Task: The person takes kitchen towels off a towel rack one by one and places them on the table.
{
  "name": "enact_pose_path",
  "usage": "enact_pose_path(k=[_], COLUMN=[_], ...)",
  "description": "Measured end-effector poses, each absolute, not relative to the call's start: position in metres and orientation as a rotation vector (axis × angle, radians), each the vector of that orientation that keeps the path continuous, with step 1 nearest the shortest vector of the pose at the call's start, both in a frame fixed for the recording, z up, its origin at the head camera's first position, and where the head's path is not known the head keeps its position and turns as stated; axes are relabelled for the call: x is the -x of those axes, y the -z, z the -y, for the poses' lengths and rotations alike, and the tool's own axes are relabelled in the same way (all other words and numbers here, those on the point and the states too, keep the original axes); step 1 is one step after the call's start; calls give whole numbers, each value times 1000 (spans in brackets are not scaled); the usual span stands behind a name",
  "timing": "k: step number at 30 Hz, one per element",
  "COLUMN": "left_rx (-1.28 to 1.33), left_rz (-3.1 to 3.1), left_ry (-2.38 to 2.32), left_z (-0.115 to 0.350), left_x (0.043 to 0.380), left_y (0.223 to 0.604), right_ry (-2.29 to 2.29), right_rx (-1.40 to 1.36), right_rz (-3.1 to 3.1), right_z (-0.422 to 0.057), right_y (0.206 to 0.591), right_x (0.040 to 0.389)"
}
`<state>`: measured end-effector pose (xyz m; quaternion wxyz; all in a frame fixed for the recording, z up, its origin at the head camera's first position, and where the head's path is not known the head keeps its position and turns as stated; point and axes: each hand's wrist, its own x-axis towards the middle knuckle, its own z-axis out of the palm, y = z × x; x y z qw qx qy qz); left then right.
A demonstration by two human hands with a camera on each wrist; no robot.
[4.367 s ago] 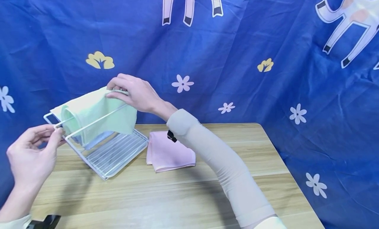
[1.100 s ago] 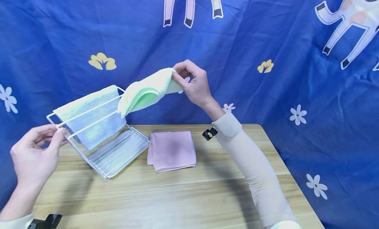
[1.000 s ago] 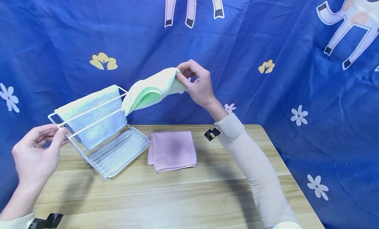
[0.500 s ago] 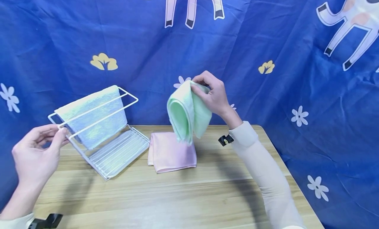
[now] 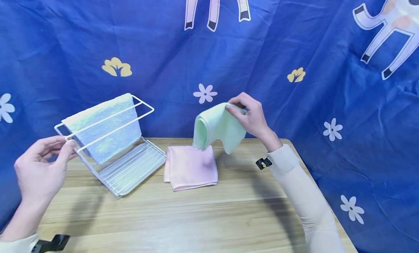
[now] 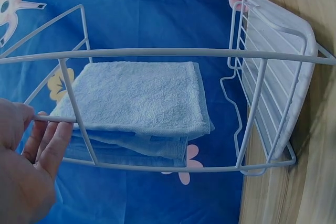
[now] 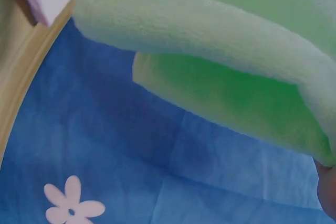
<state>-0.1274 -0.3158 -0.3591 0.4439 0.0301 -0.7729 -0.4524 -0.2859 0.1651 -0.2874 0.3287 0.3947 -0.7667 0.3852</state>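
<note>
At the left, my left hand (image 5: 44, 165) pinches a bar of the white wire rack (image 5: 112, 131) between thumb and fingers. A folded blue towel (image 6: 142, 95) hangs over one of the rack's upper bars. My right hand (image 5: 250, 115) grips a light green towel (image 5: 222, 124) by its top fold and holds it up off the table; its folded ends droop down. In the right wrist view the green towel (image 7: 210, 35) covers most of the frame and hides nearly all of the hand. A folded pink towel (image 5: 190, 169) lies on the table below and left of the green one.
The rack's lower shelf carries a pale tray (image 5: 134, 169) under its wires. The wooden table (image 5: 196, 220) ends at a blue printed curtain (image 5: 163, 64) behind and on the right.
The green towel, first draped over the rack, has come off it and moved right and then lower in my right hand. My left hand keeps its hold on the rack.
</note>
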Motion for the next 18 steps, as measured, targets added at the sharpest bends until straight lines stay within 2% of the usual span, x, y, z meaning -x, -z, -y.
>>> enact_pose_path(k=[18], left_rx=[-78], left_rz=[1913], left_ry=[1141], left_z=[313], left_x=[128], left_y=[360], right_ry=[-908], right_rx=[-1051], right_rz=[2177], right_z=[-200], right_y=[325], right_x=[270])
